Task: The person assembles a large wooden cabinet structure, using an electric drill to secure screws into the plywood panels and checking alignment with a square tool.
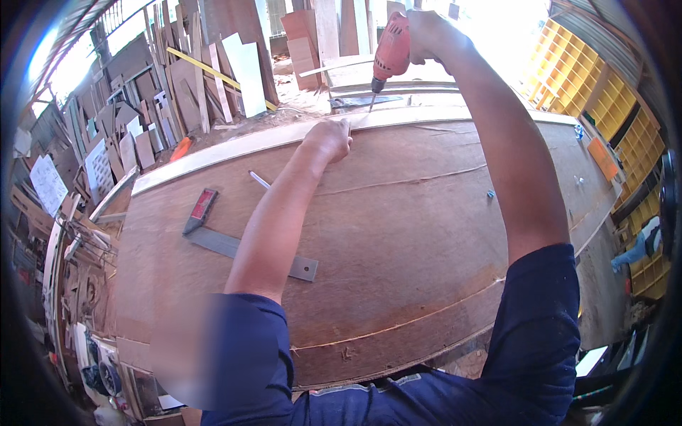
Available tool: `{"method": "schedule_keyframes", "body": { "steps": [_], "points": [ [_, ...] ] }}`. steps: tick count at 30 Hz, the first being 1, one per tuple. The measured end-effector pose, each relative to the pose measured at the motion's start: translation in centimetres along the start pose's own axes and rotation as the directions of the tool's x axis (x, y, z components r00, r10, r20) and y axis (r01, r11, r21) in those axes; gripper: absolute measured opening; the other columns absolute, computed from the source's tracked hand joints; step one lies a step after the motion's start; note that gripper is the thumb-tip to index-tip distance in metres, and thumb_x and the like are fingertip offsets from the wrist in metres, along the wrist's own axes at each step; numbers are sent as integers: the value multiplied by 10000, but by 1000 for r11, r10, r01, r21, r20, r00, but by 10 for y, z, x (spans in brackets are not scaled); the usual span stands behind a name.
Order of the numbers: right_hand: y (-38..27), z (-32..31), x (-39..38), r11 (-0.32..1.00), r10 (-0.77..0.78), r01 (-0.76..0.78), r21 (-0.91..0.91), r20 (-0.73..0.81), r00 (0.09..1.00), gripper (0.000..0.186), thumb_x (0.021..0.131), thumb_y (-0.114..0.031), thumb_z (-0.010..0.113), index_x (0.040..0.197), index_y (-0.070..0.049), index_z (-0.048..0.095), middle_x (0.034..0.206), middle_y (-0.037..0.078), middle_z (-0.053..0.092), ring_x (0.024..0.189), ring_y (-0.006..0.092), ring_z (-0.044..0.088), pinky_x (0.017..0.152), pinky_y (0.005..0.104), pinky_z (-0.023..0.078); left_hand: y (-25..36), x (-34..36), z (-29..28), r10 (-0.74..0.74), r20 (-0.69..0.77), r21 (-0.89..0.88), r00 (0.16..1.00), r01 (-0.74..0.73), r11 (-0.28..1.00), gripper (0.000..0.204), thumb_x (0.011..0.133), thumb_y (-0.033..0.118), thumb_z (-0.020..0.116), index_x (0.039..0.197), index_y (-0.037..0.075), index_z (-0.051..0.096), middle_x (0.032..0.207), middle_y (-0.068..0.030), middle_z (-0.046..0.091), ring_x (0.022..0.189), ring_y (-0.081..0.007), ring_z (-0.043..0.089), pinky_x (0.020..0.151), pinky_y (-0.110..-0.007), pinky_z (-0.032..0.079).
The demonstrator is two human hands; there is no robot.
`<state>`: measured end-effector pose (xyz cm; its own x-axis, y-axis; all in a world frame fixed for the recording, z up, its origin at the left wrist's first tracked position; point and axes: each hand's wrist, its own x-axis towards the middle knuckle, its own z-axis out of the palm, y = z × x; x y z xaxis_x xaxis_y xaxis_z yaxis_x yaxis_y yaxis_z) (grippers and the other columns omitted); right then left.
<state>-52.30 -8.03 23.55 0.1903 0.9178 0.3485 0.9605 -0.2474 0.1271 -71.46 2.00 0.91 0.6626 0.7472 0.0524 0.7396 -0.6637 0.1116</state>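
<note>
My right hand [435, 39] grips a red power drill [393, 48], raised above the far edge of the brown wooden panel [412, 241]. Its thin bit points down to a pale wooden strip [234, 148] along that edge; whether the tip has entered the wood is too small to tell. Just left of the bit, my left hand [329, 140] rests closed at the strip, its fingertips mostly hidden. Near my left forearm lie a try square [213, 241] with a red-faced handle and a slim white pencil or pen [259, 179]. The forearm covers part of the square's blade.
Wood offcuts [199, 78] lean in a crowd beyond the far left. Yellow compartment shelving [568, 64] stands at the right. On the panel's right side are an orange block [602, 158] and a small blue piece [490, 194]. A person [643, 245] appears at the far right.
</note>
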Motion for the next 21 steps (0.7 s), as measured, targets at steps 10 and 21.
{"method": "schedule_keyframes", "body": {
  "steps": [10, 21],
  "points": [
    [-1, -2, 32, 990, -133, 141, -25, 210, 969, 478, 713, -187, 917, 1152, -33, 807, 1072, 163, 822, 958, 319, 803, 837, 441, 667, -3, -1, 7, -9, -49, -60, 999, 6, 998, 290, 1080, 270, 657, 1246, 32, 647, 1188, -225, 779, 1160, -402, 734, 1015, -519, 556],
    [-13, -2, 34, 966, -258, 253, 54, 283, 924, 496, 699, -314, 943, 1119, -70, 839, 1049, 132, 830, 932, 295, 783, 837, 429, 651, 1, -7, -1, 8, -30, -46, 1000, -9, 999, 323, 1073, 244, 648, 1289, 6, 677, 1194, -229, 793, 1159, -376, 762, 1008, -487, 595]
  ]
}}
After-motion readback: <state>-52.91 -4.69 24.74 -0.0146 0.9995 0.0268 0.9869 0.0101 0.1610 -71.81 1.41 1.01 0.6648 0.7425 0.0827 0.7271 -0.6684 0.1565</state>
